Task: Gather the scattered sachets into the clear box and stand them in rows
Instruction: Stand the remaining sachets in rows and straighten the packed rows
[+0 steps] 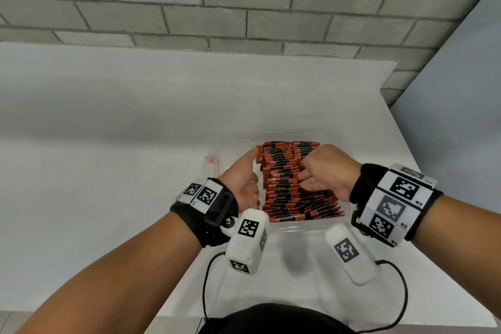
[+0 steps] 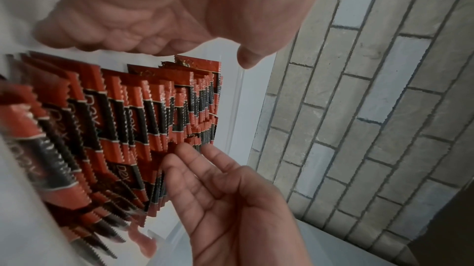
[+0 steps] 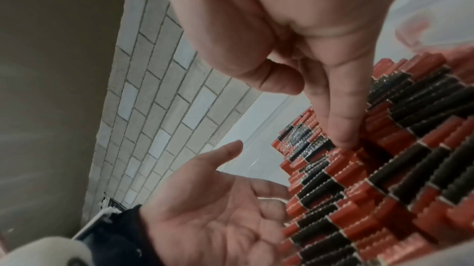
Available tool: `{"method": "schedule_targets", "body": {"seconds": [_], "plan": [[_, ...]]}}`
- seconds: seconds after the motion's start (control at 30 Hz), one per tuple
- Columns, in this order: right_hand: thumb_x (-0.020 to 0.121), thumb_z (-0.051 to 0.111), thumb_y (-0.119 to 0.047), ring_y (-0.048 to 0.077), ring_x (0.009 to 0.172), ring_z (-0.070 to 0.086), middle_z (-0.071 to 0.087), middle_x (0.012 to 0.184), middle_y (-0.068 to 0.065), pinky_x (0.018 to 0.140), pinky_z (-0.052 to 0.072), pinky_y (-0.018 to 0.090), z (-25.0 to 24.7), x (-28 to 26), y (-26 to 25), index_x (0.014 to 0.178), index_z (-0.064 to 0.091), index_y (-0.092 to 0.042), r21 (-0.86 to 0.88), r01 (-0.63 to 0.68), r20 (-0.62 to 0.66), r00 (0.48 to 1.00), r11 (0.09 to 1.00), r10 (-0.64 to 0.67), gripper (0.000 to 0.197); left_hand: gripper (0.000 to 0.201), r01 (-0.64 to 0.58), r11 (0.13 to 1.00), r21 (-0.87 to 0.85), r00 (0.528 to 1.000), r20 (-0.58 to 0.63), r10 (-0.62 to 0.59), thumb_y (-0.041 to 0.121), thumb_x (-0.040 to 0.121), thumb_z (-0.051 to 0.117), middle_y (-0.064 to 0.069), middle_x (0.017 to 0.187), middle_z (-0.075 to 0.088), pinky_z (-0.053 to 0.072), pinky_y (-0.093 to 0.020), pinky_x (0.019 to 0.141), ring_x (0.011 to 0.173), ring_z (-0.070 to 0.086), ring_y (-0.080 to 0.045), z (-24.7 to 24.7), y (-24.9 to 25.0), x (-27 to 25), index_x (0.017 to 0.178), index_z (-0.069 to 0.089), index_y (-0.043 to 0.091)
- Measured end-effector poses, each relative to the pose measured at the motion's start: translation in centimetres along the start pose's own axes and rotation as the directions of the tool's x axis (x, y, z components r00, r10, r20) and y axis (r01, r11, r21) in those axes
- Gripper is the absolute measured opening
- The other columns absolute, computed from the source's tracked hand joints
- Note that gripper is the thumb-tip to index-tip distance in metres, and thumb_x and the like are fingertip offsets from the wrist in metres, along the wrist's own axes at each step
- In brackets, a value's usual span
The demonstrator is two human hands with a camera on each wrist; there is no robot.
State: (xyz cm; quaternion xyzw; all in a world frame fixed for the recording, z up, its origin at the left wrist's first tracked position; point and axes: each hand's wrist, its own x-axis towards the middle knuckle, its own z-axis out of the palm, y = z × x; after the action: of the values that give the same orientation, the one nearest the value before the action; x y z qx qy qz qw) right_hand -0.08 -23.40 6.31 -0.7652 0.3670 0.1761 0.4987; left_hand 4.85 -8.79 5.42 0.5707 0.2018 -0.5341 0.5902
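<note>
The clear box [image 1: 295,228] stands on the white table close in front of me, packed with red-and-black sachets [image 1: 282,184] standing in rows. My left hand [image 1: 244,179] lies flat, fingers straight, against the left side of the rows; the left wrist view shows its fingers [image 2: 205,161] touching sachet edges [image 2: 115,118]. My right hand [image 1: 325,168] hovers over the middle of the box, bent down at the knuckles. In the right wrist view its fingertip [image 3: 341,132] pushes down between sachets [image 3: 384,189], the thumb [image 3: 277,80] held apart and gripping nothing. My left palm [image 3: 212,209] shows below it.
A small clear tube with a pink tint [image 1: 211,164] stands just left of the box. A grey brick wall [image 1: 244,8] backs the table [image 1: 108,144]. The table's right edge runs diagonally close to the box. Black cables [image 1: 206,279] hang at the front edge.
</note>
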Motion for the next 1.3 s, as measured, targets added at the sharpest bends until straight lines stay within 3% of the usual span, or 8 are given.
{"method": "schedule_targets", "body": {"seconds": [0.2,0.4,0.53,0.73,0.9,1.03,1.2,1.3], "plan": [[0.089,0.046,0.0,0.023,0.085,0.065,0.06,0.116,0.021,0.072,0.056,0.028,0.2,-0.3,0.2,0.111,0.055,-0.002,0.078,-0.062,0.007,0.998,0.995,0.062,0.024,0.086,0.015,1.0,0.014,1.0,0.026,-0.015,0.062,0.093,0.038,-0.013,0.15,0.022,0.044,-0.034,0.094,0.137,0.028,-0.028,0.2,-0.2,0.0,0.149,0.024,-0.001],[0.089,0.046,-0.003,0.028,0.097,0.062,0.054,0.128,0.021,0.08,0.055,0.031,0.4,-0.5,0.4,0.139,0.04,-0.001,0.091,-0.083,0.037,0.996,0.992,0.079,0.051,0.083,0.021,0.999,0.046,0.997,0.079,-0.025,0.064,0.091,0.041,-0.018,0.112,0.063,0.049,-0.038,0.061,0.087,0.063,-0.028,0.1,-0.5,1.0,0.139,0.037,-0.004],[0.091,0.046,-0.003,0.031,0.1,0.062,0.053,0.128,0.026,0.085,0.055,0.033,0.5,-0.5,0.4,0.141,0.035,0.001,0.105,-0.083,0.069,0.995,0.991,0.076,0.052,0.062,0.008,0.998,0.056,0.996,0.092,-0.014,0.062,0.091,0.044,-0.019,0.094,0.066,0.048,-0.039,0.063,0.085,0.063,-0.03,0.1,-1.0,1.3,0.098,0.058,0.001],[0.087,0.048,-0.001,0.022,0.086,0.064,0.059,0.101,0.014,0.07,0.055,0.025,0.4,-0.2,0.8,0.126,0.048,0.0,0.139,-0.082,0.032,0.996,0.987,0.078,0.038,0.06,0.009,0.995,0.099,0.997,0.07,-0.016,0.062,0.093,0.037,-0.015,0.092,0.063,0.042,-0.034,0.058,0.081,0.059,-0.025,-0.1,-1.1,1.9,0.086,0.054,0.005],[0.082,0.05,0.0,0.026,0.096,0.065,0.058,0.124,0.017,0.082,0.057,0.033,1.3,0.1,0.8,0.129,0.048,-0.001,0.142,-0.109,0.044,0.994,0.984,0.104,0.048,0.066,0.01,0.995,0.096,0.996,0.092,-0.019,0.065,0.093,0.033,-0.012,0.088,0.069,0.049,-0.033,0.068,0.084,0.063,-0.024,0.0,-1.4,2.4,0.096,0.062,0.007],[0.084,0.048,0.003,0.024,0.092,0.064,0.058,0.118,0.018,0.076,0.056,0.028,1.0,0.5,0.7,0.125,0.049,0.001,0.196,-0.106,0.038,0.994,0.975,0.101,0.041,0.082,-0.067,0.985,0.16,0.997,0.055,0.058,0.069,0.091,0.029,-0.015,0.152,0.035,0.025,-0.04,0.112,0.14,0.032,-0.027,-0.5,-1.0,2.5,0.143,0.038,0.006],[0.08,0.044,0.006,0.042,0.119,0.052,0.052,0.13,0.029,0.097,0.049,0.047,1.4,0.5,0.5,0.114,0.054,0.004,0.157,-0.118,0.032,0.993,0.981,0.115,0.036,0.07,-0.123,0.991,0.046,0.988,0.1,0.118,0.068,0.09,0.035,-0.013,0.122,0.063,0.05,-0.031,0.08,0.105,0.061,-0.023,-0.2,-0.9,3.0,0.116,0.06,0.008],[0.081,0.044,0.005,0.041,0.117,0.054,0.061,0.109,0.026,0.095,0.05,0.045,1.2,0.4,0.4,0.105,0.056,0.001,0.168,-0.132,0.023,0.991,0.977,0.13,0.027,0.074,-0.136,0.99,0.034,0.988,0.08,0.133,0.068,0.091,0.035,-0.014,0.131,0.058,0.047,-0.032,0.085,0.113,0.057,-0.024,-0.4,-1.0,3.3,0.129,0.051,0.007]]}}
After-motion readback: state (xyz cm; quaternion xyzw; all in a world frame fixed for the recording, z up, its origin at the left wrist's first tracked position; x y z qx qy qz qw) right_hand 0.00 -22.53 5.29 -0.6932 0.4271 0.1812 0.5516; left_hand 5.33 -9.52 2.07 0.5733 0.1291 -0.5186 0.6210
